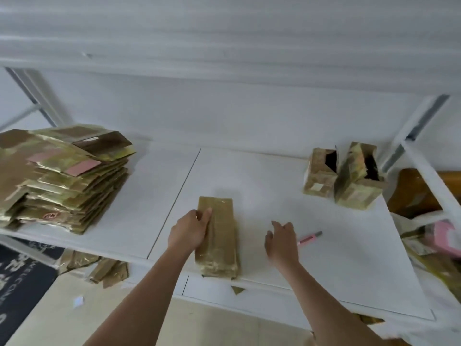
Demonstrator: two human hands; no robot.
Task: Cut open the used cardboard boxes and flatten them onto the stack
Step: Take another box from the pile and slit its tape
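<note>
Taped box lies lengthwise at the front edge, left hand on its side

The cardboard box (217, 237), wrapped in glossy tape, lies flat on the white surface (287, 193) with its long axis running away from the person, its near end at the front edge and its far end pointing toward the back wall. To the far left sits the stack of flattened boxes (62, 176), well apart from it. At the far right two opened boxes (345, 174) stand upright, touching each other. A pink utility knife (309, 238) lies on the surface to the right of the box, just beyond the right hand (282, 242). More cardboard scraps (99, 267) lie on the floor below the left edge.

The left hand (188, 231) grips the box's left side, thumb across the top, fingers (207, 212) curled over the upper face. The right hand hovers between box and knife, fingers released and spread, holding nothing
</note>
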